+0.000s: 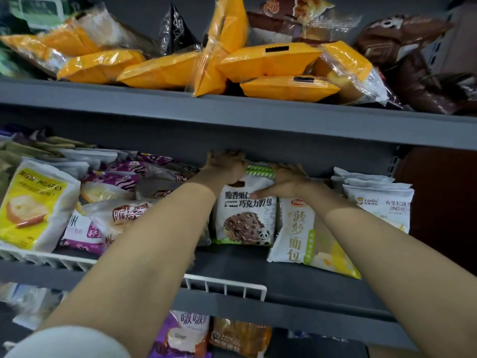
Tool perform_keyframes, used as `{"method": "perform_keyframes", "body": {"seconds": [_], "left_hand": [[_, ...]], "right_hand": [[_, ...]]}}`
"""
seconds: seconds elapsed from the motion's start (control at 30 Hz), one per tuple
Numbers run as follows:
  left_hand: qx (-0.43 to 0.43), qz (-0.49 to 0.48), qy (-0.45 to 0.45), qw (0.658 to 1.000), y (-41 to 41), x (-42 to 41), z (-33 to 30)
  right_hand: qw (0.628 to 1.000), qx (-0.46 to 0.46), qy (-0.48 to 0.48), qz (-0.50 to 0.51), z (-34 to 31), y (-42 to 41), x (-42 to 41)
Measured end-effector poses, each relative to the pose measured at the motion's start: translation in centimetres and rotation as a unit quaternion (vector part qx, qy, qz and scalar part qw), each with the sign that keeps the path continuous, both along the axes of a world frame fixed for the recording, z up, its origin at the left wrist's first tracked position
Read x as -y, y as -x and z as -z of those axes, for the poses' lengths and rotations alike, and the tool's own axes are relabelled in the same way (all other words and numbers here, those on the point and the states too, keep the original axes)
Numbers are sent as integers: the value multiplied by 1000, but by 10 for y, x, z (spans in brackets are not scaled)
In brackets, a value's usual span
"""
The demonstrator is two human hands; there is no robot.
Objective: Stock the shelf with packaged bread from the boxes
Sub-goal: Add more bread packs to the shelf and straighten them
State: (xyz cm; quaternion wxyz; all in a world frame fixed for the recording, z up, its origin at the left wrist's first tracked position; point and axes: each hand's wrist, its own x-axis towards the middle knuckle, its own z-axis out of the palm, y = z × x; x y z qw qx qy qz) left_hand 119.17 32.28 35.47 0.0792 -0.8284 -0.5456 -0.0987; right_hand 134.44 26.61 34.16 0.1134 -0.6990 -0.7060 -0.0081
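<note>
The shelf (232,112) is seen in dark grey, with a white wire rail (227,284) along its front edge, and the upper level is filled with plain orange packets (268,62) beside dark brown packets (402,47) and one black packet (175,32) marked with white lines. On the middle level, a white chocolate-bread packet (245,215) is printed with black lettering, a green-striped top band, a brown nut-studded bun and a small black-and-white panda; beside it a white pineapple-bread packet (302,233) is trimmed in yellow and light green. Further left, purple-and-white zebra-striped packets (121,182) and a yellow-and-white toast packet (33,205) are shown.
</note>
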Motion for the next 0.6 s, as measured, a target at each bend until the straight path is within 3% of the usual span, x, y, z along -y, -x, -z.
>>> {"method": "perform_keyframes", "body": {"seconds": [0.13, 0.27, 0.33, 0.4, 0.6], "left_hand": [[-26, 30, 39, 998, -2, 0, -12], [21, -2, 116, 993, 2, -6, -12], [-5, 0, 119, 993, 1, -12, -14], [-23, 17, 108, 994, 1, -10, -17], [63, 66, -24, 996, 18, 21, -25]], "right_hand": [[999, 23, 34, -6, -8, 2, 0], [997, -25, 63, -23, -7, 1, -8], [997, -37, 62, -1, -6, 2, -9], [998, -23, 51, 18, -7, 6, -6], [995, 35, -92, -9, 4, 41, 29]]}}
